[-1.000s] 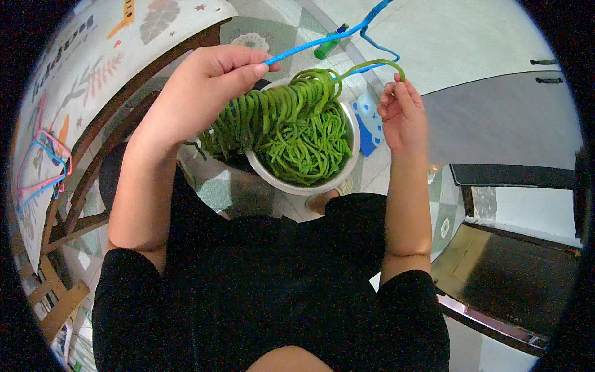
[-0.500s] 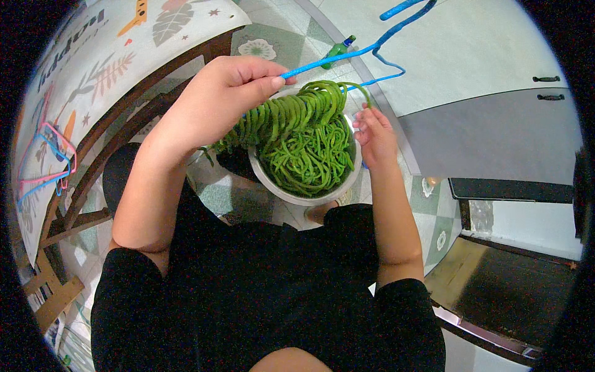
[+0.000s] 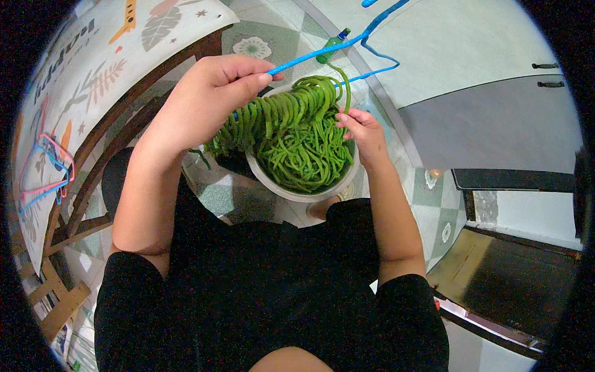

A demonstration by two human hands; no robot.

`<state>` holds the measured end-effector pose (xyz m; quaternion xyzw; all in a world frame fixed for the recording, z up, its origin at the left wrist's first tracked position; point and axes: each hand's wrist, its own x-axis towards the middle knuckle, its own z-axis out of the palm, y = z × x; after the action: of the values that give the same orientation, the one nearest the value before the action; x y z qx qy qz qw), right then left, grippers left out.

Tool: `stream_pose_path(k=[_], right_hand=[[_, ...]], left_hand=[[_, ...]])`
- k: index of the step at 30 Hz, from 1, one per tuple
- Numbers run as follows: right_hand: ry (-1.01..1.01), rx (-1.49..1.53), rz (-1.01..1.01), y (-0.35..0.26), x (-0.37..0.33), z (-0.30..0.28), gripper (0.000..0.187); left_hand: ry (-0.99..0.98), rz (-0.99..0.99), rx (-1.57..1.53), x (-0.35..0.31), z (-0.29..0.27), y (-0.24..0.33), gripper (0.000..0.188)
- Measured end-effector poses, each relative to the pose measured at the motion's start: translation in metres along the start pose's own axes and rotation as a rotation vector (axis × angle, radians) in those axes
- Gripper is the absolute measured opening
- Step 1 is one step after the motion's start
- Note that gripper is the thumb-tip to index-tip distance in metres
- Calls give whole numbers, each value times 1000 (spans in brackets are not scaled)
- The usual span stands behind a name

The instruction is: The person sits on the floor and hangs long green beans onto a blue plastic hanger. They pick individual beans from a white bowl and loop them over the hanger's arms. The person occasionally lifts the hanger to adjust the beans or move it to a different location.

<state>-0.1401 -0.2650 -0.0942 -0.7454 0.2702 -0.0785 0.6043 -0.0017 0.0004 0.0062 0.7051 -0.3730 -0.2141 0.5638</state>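
Note:
A blue clothes hanger [image 3: 322, 56] is pinched at its wire between the thumb and fingers of my left hand [image 3: 214, 102]. Along its lower bar hang many long green beans [image 3: 279, 115], looped over side by side. My right hand [image 3: 364, 133] is closed on one long bean [image 3: 346, 87], which arcs up above the bar at the row's right end. Beneath, a pale round basin [image 3: 297, 197] holds a tangled heap of more long beans [image 3: 307, 161]. Part of the basin's far rim is hidden by the hanging beans.
A green bottle [image 3: 331, 48] stands on the tiled floor beyond the hanger. On the left is a dark wooden frame [image 3: 149, 77] with a printed cloth [image 3: 80, 68]; pink and blue hangers [image 3: 52, 170] hang there. Grey cabinet doors [image 3: 483, 130] stand at the right.
The held bean now rises in a taller arc over the bar, where it stretched rightward before. My right hand has come slightly left, and the hanger has shifted a little left with my left hand.

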Motion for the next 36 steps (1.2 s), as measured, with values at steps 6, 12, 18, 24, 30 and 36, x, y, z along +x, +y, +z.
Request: stream_pose_path(k=[6, 12, 18, 24, 30, 36], right_hand=[[96, -309, -134, -3, 11, -9, 25], [245, -721, -392, -32, 23, -23, 20], [-55, -1042, -900, -79, 29, -24, 31], [-305, -1416, -933, -98, 48, -23, 43], [-412, -1345, -880, -107, 46, -19, 41], [-478, -1484, -719, -117, 45, -15, 38]], left_hand=[[-8, -9, -3, 0, 0, -2, 20], [-6, 27, -19, 0, 0, -2, 20], [-8, -7, -69, -2, 0, 2, 21], [3, 42, -74, -2, 0, 0, 20], [-45, 44, -48, -3, -3, -2, 21], [-45, 43, -33, -2, -5, -3, 21]])
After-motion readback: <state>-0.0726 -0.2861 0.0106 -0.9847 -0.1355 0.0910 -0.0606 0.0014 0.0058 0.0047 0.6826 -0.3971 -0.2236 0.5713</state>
